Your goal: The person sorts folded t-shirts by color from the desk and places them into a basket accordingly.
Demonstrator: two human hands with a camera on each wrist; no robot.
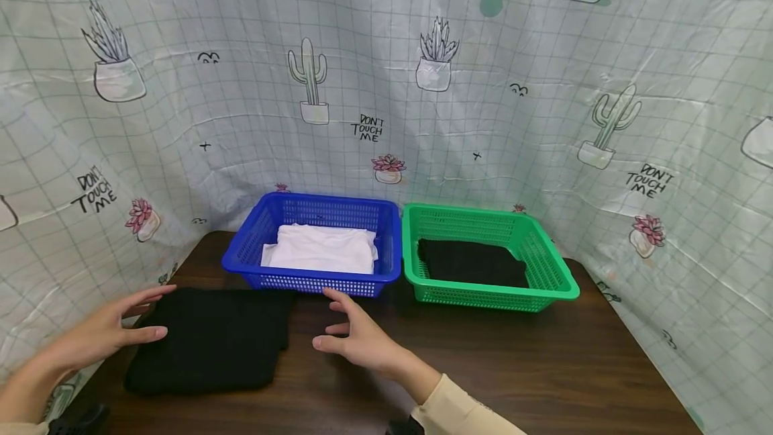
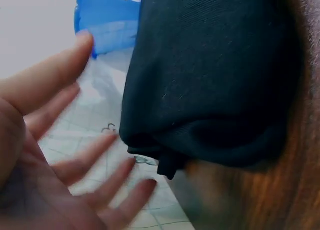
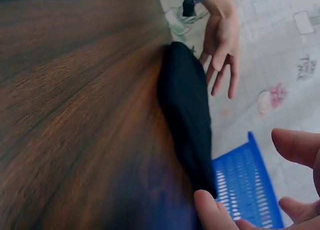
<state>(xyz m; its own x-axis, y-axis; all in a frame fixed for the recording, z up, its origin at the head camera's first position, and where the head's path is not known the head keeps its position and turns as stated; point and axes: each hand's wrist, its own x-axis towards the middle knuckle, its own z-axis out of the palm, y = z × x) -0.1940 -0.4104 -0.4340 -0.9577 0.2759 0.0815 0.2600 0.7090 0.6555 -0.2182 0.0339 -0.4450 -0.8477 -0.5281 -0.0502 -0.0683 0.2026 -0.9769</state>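
Observation:
A folded black garment [image 1: 211, 341] lies at the left of the dark wooden table, its bulky folded edge [image 2: 220, 140] showing in the left wrist view. At its left side my left hand [image 1: 109, 331] hovers with fingers spread, holding nothing. My right hand [image 1: 365, 341] is held above the table to the right of the garment, fingers loosely bent and nothing between them. Beyond stands a blue basket [image 1: 389, 233] with white folded cloth [image 1: 323, 248] in it. Right beside it, a green basket [image 1: 546, 260] holds black folded cloth [image 1: 474, 262].
The brown table [image 1: 483, 368] runs in front of both baskets. A pale curtain [image 1: 386, 72] printed with cacti and grid lines hangs behind the table and around its sides.

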